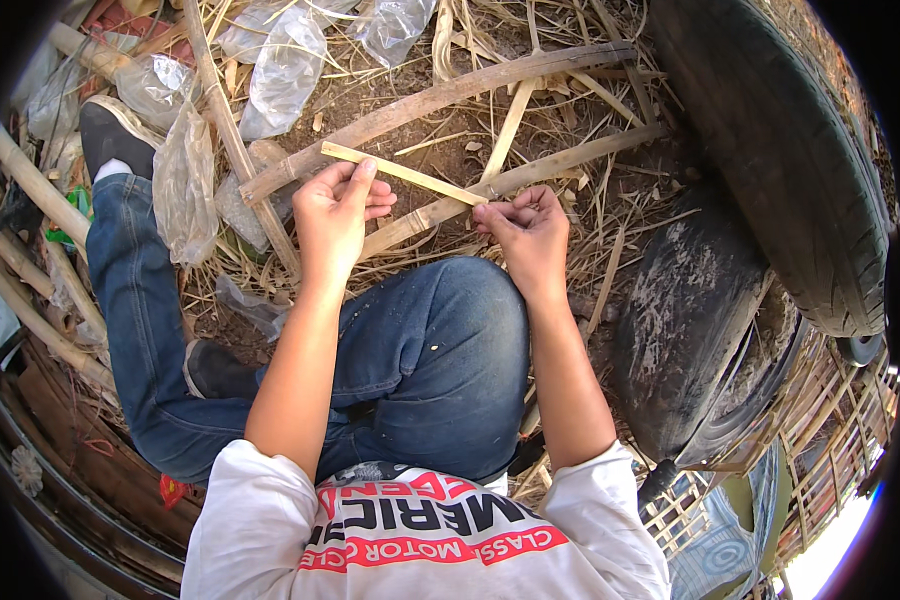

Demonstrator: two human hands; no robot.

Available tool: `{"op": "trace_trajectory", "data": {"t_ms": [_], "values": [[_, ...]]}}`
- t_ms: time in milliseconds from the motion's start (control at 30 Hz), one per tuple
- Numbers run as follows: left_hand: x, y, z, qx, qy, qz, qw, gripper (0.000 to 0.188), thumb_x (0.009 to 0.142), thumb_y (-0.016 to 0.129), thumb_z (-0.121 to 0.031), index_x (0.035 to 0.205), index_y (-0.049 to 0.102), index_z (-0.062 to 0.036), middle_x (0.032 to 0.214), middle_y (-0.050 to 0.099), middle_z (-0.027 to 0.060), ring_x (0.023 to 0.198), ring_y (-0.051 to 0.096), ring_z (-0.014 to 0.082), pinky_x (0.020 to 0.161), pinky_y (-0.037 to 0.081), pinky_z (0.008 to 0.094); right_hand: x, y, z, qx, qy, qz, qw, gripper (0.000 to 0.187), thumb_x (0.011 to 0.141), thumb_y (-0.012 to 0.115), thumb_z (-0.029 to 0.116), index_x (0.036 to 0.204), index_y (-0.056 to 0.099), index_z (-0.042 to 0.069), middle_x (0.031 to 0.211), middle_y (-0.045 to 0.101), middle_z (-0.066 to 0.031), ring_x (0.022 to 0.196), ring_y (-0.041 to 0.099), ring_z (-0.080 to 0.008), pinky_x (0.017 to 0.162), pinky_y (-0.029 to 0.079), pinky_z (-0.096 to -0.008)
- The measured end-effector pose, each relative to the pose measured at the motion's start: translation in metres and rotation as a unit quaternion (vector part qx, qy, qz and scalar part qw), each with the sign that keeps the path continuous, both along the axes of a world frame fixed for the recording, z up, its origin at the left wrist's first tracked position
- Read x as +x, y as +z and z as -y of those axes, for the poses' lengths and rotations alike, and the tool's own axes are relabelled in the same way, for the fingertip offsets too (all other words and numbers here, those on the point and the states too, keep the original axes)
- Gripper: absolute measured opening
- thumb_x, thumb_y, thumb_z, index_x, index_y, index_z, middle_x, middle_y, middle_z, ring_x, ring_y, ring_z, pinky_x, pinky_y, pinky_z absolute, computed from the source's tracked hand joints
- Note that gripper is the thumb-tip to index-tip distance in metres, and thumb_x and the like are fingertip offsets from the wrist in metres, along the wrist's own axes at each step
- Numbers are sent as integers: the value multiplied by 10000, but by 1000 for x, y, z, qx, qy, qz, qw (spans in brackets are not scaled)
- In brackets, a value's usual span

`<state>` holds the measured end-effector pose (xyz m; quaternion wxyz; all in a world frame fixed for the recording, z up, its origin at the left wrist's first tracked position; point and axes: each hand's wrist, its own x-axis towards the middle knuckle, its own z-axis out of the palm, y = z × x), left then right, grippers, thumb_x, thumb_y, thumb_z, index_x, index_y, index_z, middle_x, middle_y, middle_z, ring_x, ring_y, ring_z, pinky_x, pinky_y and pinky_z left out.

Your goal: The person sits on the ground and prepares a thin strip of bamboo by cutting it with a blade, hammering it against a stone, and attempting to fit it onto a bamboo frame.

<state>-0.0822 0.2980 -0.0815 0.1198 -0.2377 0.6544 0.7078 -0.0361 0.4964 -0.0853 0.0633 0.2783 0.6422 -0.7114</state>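
Strawy soil (454, 155) beneath a slim pale strip (420, 180), in the grip of left hand (334, 207) and right hand (532, 232) near its ends.

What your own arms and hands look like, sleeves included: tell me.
The left hand and right hand are bare, with no gloves, watch or bracelet showing. The left forearm and right forearm are uncovered too. The left sleeve and right sleeve are short, loose and white, part of a T-shirt printed in red and black.
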Motion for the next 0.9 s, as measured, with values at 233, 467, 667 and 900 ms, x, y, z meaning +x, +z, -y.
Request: {"op": "trace_trajectory", "data": {"t_ms": [233, 467, 667, 900], "values": [[-3, -6, -1, -70, -26, 0, 997, 233, 938, 625, -194, 931, 675, 34, 747, 689, 91, 641, 669, 139, 567, 515, 238, -3, 6, 2, 22, 15, 9, 1000, 358, 836, 688, -35, 1036, 393, -8, 823, 682, -171, 754, 674, -151, 656, 539, -216], [-4, -6, -3, -83, -54, 1, 995, 266, 945, 614, -238, 952, 664, 23, 786, 694, 107, 687, 685, 168, 610, 536, 262, -3, 7, 4, 40, 16, 8, 999, 369, 845, 690, -16, 1072, 399, -22, 812, 691, -160, 729, 675, -141, 617, 526, -203], [-4, -8, -1, -73, -63, 0, 995, 274, 950, 604, -255, 932, 658, 14, 789, 696, 101, 690, 685, 162, 613, 533, 264, -2, 7, 4, 39, 21, 13, 999, 367, 845, 691, -14, 1078, 408, -24, 814, 693, -165, 727, 678, -144, 621, 529, -207], [-3, -10, -2, -56, -50, -2, 997, 233, 949, 606, -221, 934, 679, -1, 751, 700, 71, 649, 672, 120, 567, 505, 235, 0, 0, 2, 24, 17, -1, 1000, 362, 837, 699, -17, 1079, 430, -34, 832, 687, -160, 747, 674, -147, 631, 527, -207]]}}
